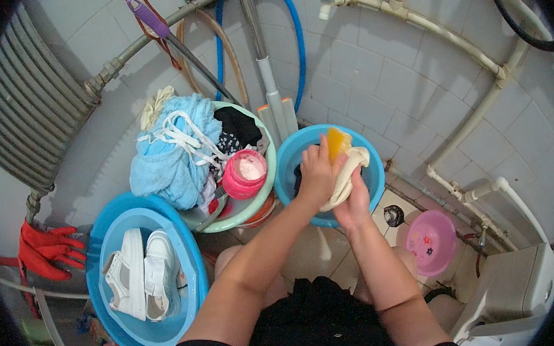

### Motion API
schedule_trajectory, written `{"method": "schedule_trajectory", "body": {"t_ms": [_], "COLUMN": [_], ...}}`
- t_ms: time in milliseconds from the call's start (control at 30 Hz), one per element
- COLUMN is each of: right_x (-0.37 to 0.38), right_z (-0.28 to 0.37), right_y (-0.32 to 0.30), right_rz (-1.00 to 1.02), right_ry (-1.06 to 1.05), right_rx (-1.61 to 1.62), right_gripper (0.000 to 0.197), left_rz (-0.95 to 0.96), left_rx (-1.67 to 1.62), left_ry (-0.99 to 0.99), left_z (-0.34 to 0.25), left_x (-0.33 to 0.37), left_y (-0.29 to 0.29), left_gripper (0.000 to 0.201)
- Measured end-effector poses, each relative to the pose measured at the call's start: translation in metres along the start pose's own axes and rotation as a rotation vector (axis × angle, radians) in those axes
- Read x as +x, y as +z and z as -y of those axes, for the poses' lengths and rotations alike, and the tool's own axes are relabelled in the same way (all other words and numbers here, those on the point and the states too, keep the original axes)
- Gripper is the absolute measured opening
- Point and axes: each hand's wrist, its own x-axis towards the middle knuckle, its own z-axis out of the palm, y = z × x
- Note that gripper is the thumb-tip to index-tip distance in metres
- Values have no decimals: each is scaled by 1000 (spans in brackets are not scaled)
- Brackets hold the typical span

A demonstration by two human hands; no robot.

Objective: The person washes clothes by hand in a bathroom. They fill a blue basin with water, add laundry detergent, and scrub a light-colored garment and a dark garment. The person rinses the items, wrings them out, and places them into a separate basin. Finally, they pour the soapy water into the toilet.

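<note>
Black shirt (315, 329) fills the bottom edge, with both bare arms reaching up from it. Left hand (318, 175) has its fingers on a yellow block (338, 142), right up against some cream cloth (343, 184). Right hand (355, 204) is wrapped round that cloth from below, so both hands are full. It's all happening over a blue basin (377, 171) with something dark inside. Just left of that, a pale green tub (270, 180) is piled with laundry, blue towel (172, 162) included, plus an open pink jar (245, 179). White shoes (159, 273) sit nearby in nested blue tubs (94, 278).
</note>
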Motion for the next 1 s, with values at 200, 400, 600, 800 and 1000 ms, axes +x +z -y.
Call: {"method": "schedule_trajectory", "body": {"t_ms": [200,400,600,800,1000], "right_x": [16,0,-9,0,1], "right_z": [28,13,7,19,22], "right_y": [-52,-8,8,-6,0], "right_rz": [295,17,60,82,86], "right_ry": [-72,41,129,129,180], "right_rx": [149,40,46,143,245], "right_gripper": [39,44,46,47,47], "left_rz": [88,-166,236,103,372], "left_rx": [75,97,-359,358,932], "left_ry": [380,311,-143,59,157], "left_z": [-47,-27,15,14,13], "left_x": [-36,-10,19,28,35], "left_y": [-11,-19,-52,-154,-204], "left_gripper": [74,76,72,57,46]}}
